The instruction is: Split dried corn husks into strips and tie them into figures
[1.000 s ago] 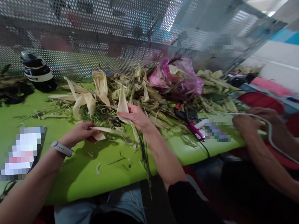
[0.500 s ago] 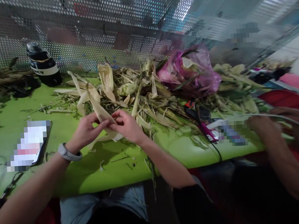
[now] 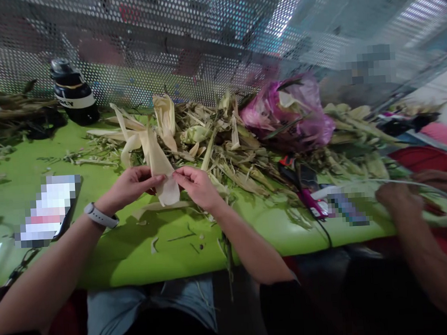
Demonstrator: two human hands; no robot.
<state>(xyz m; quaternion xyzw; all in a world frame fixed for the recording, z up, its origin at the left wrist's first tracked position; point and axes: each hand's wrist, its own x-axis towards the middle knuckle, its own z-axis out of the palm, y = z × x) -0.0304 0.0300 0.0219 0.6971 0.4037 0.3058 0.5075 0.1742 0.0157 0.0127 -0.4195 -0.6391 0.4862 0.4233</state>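
A pale corn husk (image 3: 161,163) is stretched between my two hands, its broad end hanging toward me. My left hand (image 3: 139,184) pinches its left edge with the thumb in front. On the opposite edge, my right hand (image 3: 196,185) grips the husk between thumb and fingers. Another pale husk strip (image 3: 161,207) lies on the green tabletop just below my hands. Behind them spreads a heap of dry corn husks (image 3: 222,152), with a standing, curled husk (image 3: 164,115) at its left.
A dark bottle (image 3: 76,95) stands back left; a phone (image 3: 49,211) lies at left. A pink plastic bag (image 3: 288,114) sits behind the heap. Scissors (image 3: 289,166), a cable and a device are at right, near another person's hand (image 3: 399,198). A perforated metal panel (image 3: 187,44) closes the back.
The husk has turned from slanted and folded to more upright and spread flat, its face toward me. My right hand has moved slightly right, to its edge. The whole view has shifted a little.
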